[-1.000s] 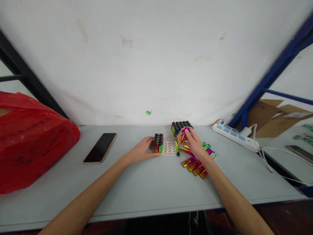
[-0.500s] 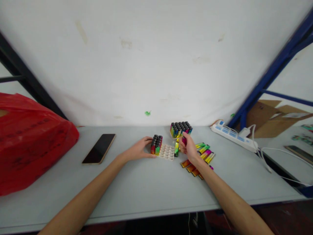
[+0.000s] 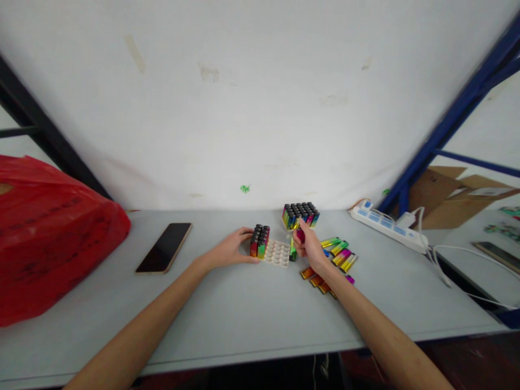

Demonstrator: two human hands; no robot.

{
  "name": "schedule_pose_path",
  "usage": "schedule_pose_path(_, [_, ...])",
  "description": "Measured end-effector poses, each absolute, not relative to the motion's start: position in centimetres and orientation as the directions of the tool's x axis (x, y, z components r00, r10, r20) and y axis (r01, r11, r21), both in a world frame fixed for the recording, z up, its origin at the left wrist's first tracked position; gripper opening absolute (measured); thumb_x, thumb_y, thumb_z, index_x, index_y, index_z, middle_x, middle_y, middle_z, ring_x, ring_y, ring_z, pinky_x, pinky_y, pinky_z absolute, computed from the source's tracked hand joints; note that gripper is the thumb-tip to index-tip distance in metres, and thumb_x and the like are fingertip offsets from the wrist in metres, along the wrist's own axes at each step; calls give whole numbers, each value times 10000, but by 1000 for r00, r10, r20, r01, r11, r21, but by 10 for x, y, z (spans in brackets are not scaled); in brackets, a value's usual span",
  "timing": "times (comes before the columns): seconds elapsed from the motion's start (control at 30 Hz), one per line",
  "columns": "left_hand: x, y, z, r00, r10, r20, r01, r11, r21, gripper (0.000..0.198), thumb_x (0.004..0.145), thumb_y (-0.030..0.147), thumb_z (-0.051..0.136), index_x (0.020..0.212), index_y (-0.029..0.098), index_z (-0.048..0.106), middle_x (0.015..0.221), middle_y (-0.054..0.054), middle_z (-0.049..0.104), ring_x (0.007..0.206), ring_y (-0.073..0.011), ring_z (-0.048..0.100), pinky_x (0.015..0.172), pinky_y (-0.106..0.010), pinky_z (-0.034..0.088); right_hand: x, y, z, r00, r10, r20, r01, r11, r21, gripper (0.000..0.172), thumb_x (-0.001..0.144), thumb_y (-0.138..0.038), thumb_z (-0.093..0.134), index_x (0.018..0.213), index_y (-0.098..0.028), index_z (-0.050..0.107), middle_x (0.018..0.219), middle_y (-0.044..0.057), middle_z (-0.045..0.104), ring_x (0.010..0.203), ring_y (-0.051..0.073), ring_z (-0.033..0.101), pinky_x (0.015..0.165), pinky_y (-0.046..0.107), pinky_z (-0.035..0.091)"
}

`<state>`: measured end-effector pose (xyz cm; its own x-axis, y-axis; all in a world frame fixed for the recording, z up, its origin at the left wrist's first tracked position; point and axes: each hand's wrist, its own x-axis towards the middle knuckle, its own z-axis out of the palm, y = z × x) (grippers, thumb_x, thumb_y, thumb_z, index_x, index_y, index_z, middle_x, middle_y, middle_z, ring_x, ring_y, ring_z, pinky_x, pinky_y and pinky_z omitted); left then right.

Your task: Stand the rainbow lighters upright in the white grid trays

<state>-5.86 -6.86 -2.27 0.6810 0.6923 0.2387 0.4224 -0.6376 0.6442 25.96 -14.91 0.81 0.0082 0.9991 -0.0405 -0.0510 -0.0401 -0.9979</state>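
Note:
My left hand reaches round the left side of a white tray with round wells, thumb in front and fingers behind, steadying it. Upright lighters with black tops and shiny red-green bodies fill the tray's left part. My right hand is closed round a magenta lighter, just beyond the tray's right edge; most of the lighter is hidden by the fingers. Beside that hand stands a green lighter, partly covered. Several loose lighters in gold, green, pink and orange lie to the right, some under my wrist.
Behind my right hand a block of upright lighters stands near the wall. A phone lies at left, beside a red plastic bag. A white power strip with cables is at right, by a cardboard box.
My right hand has moved slightly left towards the tray with the magenta lighter, uncovering a bit of the loose lighters. My left hand and the tray have stayed put.

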Motion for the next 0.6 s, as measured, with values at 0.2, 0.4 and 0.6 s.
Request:
schedule_pose_path(0.2, [-59, -68, -23, 688, 687, 234, 422, -641, 641, 876, 882, 746, 1116, 1539, 210, 897, 1723, -205, 786, 1593, -478, 764, 1439, -592, 584, 258, -148, 3, 30, 999, -12, 6, -12, -1000, 736, 1016, -913, 545, 587, -350, 342, 509, -65, 241, 482, 129, 166, 443, 291, 149])
schedule_pose_path(0.4, [-59, -68, -24, 680, 693, 239, 420, -636, 648, 864, 869, 731, 1129, 1533, 227, 901, 1721, -191, 792, 1590, -471, 763, 1436, -589, 582, 256, -149, -1, 11, 1000, 3, 30, 2, -1000, 610, 1026, -739, 514, 585, -348, 358, 497, -48, 297, 465, 130, 195, 442, 290, 170])
schedule_pose_path(0.6, [-58, -70, -23, 680, 692, 242, 410, -632, 658, 875, 872, 764, 1112, 1537, 234, 903, 1707, -187, 803, 1576, -478, 772, 1424, -594, 596, 253, -149, 4, -37, 997, -63, -63, -66, -996, 781, 996, -1031, 575, 691, -319, 477, 537, -85, 298, 482, 122, 193, 453, 269, 163])
